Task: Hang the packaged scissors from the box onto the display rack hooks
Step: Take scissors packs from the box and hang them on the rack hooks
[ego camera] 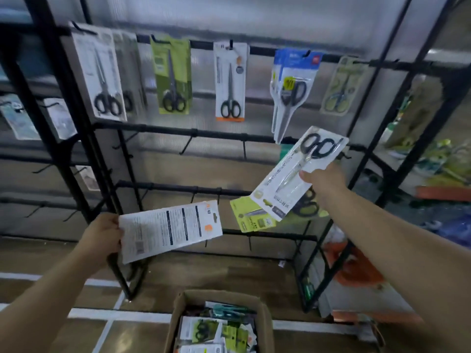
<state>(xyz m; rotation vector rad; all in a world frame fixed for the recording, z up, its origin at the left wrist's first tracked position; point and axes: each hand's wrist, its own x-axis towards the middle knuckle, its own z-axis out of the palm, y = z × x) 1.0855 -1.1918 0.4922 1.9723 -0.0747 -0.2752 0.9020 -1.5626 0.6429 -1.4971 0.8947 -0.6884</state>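
Print on the scissor packages [170,230] (all blurred) cannot be read.

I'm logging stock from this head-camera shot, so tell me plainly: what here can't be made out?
- Pack in the left hand: white pack shows its printed back; scissors hidden.
- Green pack: partly hidden by the white scissors pack held by the right hand.
- Cardboard box: cut off by the bottom edge; count unknowable.
- Far-right hanging pack: blurred.
- Package print: too small.

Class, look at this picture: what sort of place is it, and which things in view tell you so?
Probably a shop or stockroom being stocked. A black display rack carries packaged scissors on hooks, a cardboard box of more packs stands on the floor, and each hand, left hand and right hand, holds packs.
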